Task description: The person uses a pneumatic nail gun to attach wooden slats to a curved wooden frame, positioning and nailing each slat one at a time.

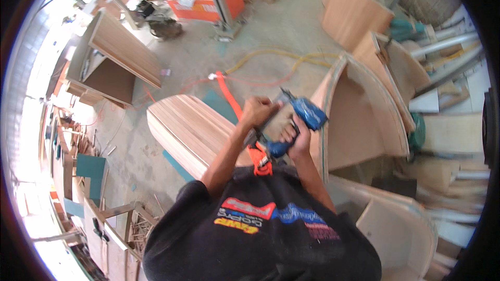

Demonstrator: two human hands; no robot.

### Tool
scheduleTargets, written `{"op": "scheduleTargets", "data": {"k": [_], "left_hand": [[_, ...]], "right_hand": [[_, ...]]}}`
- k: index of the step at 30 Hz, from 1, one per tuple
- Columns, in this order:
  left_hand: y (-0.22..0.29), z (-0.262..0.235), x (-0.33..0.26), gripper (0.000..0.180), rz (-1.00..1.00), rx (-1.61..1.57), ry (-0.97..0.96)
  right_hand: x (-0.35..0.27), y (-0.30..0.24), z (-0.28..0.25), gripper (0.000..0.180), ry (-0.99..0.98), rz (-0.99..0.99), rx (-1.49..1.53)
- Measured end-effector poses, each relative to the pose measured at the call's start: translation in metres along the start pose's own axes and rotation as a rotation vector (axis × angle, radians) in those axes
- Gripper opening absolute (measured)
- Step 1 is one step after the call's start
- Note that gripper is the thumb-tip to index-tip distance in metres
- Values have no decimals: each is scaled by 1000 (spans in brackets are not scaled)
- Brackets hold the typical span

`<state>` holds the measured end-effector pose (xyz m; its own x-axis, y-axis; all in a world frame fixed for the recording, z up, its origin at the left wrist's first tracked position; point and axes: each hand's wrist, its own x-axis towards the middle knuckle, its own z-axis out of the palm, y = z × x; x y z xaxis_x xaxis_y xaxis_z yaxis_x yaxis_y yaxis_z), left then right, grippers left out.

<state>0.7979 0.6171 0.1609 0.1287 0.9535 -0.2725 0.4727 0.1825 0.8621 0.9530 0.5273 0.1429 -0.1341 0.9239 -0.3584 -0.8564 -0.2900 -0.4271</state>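
Note:
In front of my chest I hold a blue nail gun (pixel 311 114), tilted, with its long grey magazine side toward my left. My right hand (pixel 300 140) is wrapped round its handle. My left hand (pixel 257 111) is closed at the magazine's far end, with the fingertips against it; what lies under them is too small to make out. An orange air hose (pixel 228 93) runs from the floor behind my left forearm, and a bright orange loop (pixel 260 159) hangs by the tool's lower end. Left of the tool, beyond my left forearm, lies a rounded panel of pale wood strips (pixel 192 125).
Close on my right stand a curved wooden frame (pixel 359 109) and a rounded wooden cabinet piece (pixel 398 234). An open wooden cabinet (pixel 122 57) is at far left. A yellow hose (pixel 260 53) crosses the concrete floor. Wood offcuts (pixel 140 229) lie at lower left.

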Motion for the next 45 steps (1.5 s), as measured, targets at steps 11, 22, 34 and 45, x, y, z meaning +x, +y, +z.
{"op": "scheduleTargets", "data": {"k": [11, 22, 34, 45], "left_hand": [[-16, -8, 39, 68, -64, 105, -25], [-78, -47, 123, 67, -110, 209, 72], [-106, -37, 234, 88, -224, -1709, 57], [-17, -83, 288, 84, -290, -1574, 273]], "right_hand": [[51, -6, -6, 34, -37, 37, -121], [163, -49, -8, 35, 24, 22, 12], [281, -189, 64, 33, 109, -182, -13], [330, -213, 93, 37, -39, -144, -34]]}}
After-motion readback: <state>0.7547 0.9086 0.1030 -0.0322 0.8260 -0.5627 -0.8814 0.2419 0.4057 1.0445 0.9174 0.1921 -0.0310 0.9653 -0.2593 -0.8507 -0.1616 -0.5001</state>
